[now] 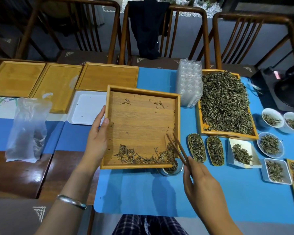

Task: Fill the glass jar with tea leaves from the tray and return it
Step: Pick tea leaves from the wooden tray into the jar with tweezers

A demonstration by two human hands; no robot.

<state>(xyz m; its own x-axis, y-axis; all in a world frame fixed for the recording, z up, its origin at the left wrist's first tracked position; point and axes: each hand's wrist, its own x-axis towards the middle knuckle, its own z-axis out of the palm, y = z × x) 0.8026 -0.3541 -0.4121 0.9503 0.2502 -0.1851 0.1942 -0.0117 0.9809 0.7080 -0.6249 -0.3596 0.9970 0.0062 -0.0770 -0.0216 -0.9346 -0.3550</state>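
Observation:
A square bamboo tray point(141, 122) is tilted toward me, and my left hand point(97, 139) grips its left rim. Dry tea leaves point(143, 156) lie gathered along its lower edge and in its lower right corner. Under that corner stands a small glass jar point(171, 169) with some leaves inside, partly hidden by the tray. My right hand point(199, 180) holds a pair of dark wooden chopsticks point(176, 148) whose tips reach into the leaves at that corner.
A big tray heaped with tea point(226, 102) lies to the right, with small dishes of leaves point(241, 153) in front of it. Stacked clear plastic moulds point(189, 85), empty bamboo trays point(107, 77), a white tray point(87, 107) and a plastic bag point(29, 128) lie around. Chairs line the far side.

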